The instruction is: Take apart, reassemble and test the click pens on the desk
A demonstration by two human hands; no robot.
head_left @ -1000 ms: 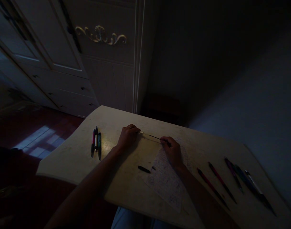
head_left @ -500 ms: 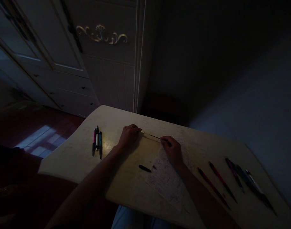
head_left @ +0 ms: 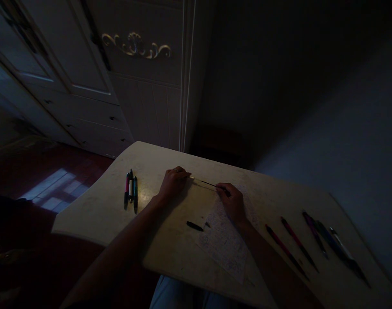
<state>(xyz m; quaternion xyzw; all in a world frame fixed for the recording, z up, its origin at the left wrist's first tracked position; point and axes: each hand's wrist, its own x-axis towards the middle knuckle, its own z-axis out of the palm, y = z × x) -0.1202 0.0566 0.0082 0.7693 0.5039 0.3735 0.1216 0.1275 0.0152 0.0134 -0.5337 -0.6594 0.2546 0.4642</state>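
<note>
My left hand (head_left: 175, 183) is closed in a pinch above the table, with a ring on one finger. Between its fingertips and my right hand (head_left: 231, 201) runs a thin pen refill (head_left: 209, 184), pale at the left end and dark toward the right. The right fingers pinch its dark end; whether the pale end is a separate piece I cannot tell in this dim light. Below the hands lies a short black pen barrel (head_left: 194, 225) with a small pointed pen tip (head_left: 208, 224) beside it. A sheet of paper covered in writing (head_left: 222, 246) is partly under my right forearm.
Several pens (head_left: 131, 191) lie together at the table's left. More pens, including a red one (head_left: 287, 252) and a white-and-dark one (head_left: 342, 243), are spread at the right. Behind the pale table (head_left: 96, 214) stands a white cabinet (head_left: 147, 98); a wall (head_left: 350, 150) rises at the right.
Almost nothing differs. Both hands keep the same pinch on the refill, and the whole view has shifted very slightly.
</note>
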